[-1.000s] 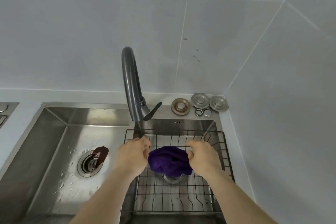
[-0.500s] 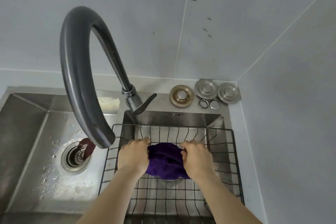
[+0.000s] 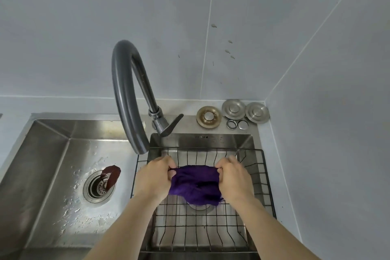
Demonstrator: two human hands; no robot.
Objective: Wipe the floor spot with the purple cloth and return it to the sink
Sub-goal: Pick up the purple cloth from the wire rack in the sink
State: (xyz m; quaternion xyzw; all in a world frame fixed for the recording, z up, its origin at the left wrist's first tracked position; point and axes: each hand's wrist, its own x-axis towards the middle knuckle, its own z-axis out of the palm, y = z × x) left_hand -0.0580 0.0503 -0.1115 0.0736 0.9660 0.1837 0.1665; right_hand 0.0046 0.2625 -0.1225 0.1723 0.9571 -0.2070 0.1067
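the faucet [image 3: 126, 95] arches over the divider, its spout end just beside the left hand [image 3: 153, 177], crowding that side. the wire rack [image 3: 268, 186] rims the right basin. the left basin [image 3: 52, 164] lies open apart from a brown stopper [image 3: 111, 175] at its drain [image 3: 98, 187].

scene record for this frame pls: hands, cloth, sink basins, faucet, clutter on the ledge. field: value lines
left hand: shut on the purple cloth's left edge
right hand: shut on its right edge
purple cloth: bunched, stretched between both hands, above the wire rack
wire rack: black, sits in the right basin
left basin: wet, drain strainer with a dark reddish-brown piece at its rim
faucet: dark grey gooseneck, spout end near the divider between the basins, no water running
ledge: three round metal drain parts and two small rings behind the right basin
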